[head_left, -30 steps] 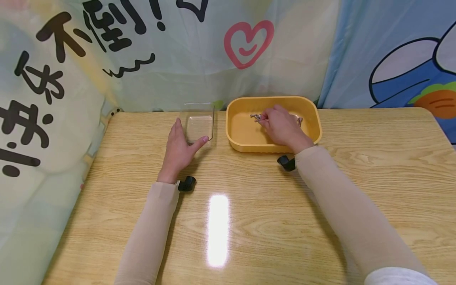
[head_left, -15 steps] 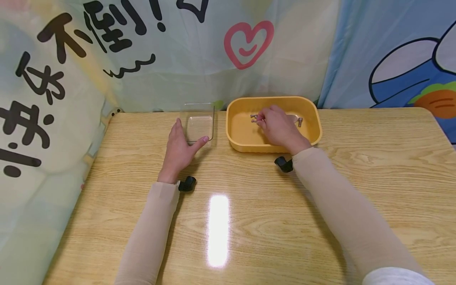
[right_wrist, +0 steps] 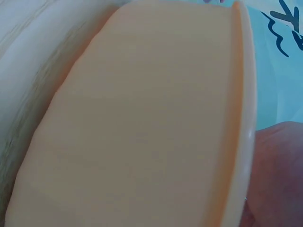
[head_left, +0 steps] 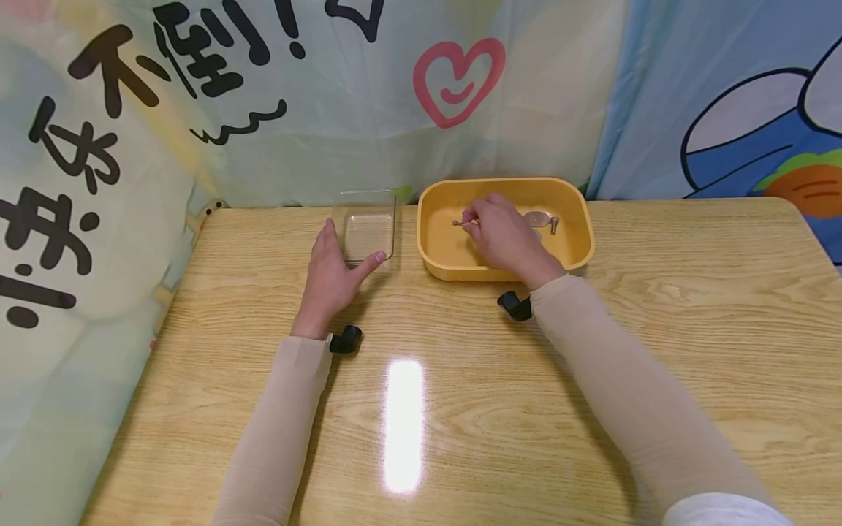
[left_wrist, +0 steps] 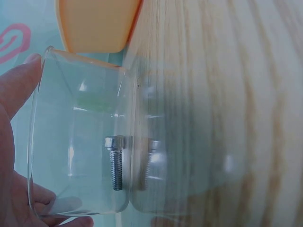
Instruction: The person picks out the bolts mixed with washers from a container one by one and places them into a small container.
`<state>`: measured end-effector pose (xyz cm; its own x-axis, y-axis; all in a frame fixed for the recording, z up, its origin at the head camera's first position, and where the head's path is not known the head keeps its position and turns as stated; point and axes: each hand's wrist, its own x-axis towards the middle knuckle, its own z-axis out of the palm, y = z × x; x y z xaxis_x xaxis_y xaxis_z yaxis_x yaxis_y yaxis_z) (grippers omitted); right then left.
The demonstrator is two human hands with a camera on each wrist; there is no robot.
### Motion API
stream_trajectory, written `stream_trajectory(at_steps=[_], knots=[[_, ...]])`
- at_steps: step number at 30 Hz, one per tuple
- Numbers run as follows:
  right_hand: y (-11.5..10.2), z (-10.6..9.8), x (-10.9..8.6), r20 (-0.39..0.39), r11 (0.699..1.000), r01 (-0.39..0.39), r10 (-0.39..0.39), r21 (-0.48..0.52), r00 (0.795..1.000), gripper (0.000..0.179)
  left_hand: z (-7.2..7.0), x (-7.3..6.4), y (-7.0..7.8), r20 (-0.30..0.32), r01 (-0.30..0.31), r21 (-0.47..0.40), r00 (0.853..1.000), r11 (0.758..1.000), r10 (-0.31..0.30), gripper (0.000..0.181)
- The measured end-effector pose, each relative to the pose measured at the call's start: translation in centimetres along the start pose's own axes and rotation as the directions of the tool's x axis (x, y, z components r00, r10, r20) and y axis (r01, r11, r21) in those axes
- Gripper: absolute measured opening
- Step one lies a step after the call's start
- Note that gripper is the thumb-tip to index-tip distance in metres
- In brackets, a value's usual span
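My left hand grips a clear plastic box, thumb at its near right corner and fingers along its left side. Inside that box the left wrist view shows a socket-head bolt. Over the yellow tray, my right hand pinches a small bolt whose end pokes out left of the fingertips. Right of this hand, a round clear disc and another bolt lie on the tray floor. The tray's wall hides most of the hand in the right wrist view.
The wooden table carries both containers near its back edge, the tray to the right of the box with a narrow gap. A printed cloth hangs right behind them and along the left side.
My right hand has shifted left within the tray, the bolt moving along with it and the disc coming into view behind. The left hand and box have stayed put.
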<state>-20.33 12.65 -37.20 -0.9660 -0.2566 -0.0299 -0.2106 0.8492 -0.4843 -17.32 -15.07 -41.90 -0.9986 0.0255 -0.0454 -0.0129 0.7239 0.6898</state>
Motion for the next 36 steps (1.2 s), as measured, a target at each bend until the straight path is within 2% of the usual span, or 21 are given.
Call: stream_trajectory(at_steps=[13, 20, 36], knots=[[-1.1, 0.6, -0.1, -0.02, 1.0, 0.031, -0.03, 0.002, 0.999, 0.016, 0.0, 0.0, -0.1, -0.008, 0.001, 0.001, 1.0, 1.0, 0.0, 0.115], [-1.8, 0.9, -0.1, -0.047, 0.997, 0.074, -0.073, 0.014, 0.996, 0.015, 0.1, 0.0, -0.1, -0.005, -0.002, 0.0, 1.0, 1.0, 0.002, 0.115], [-3.6, 1.8, 0.0, -0.052, 0.994, 0.095, -0.093, 0.045, 0.994, 0.016, 0.0, 0.0, 0.0, -0.006, 0.002, 0.004, 1.0, 1.0, -0.002, 0.114]])
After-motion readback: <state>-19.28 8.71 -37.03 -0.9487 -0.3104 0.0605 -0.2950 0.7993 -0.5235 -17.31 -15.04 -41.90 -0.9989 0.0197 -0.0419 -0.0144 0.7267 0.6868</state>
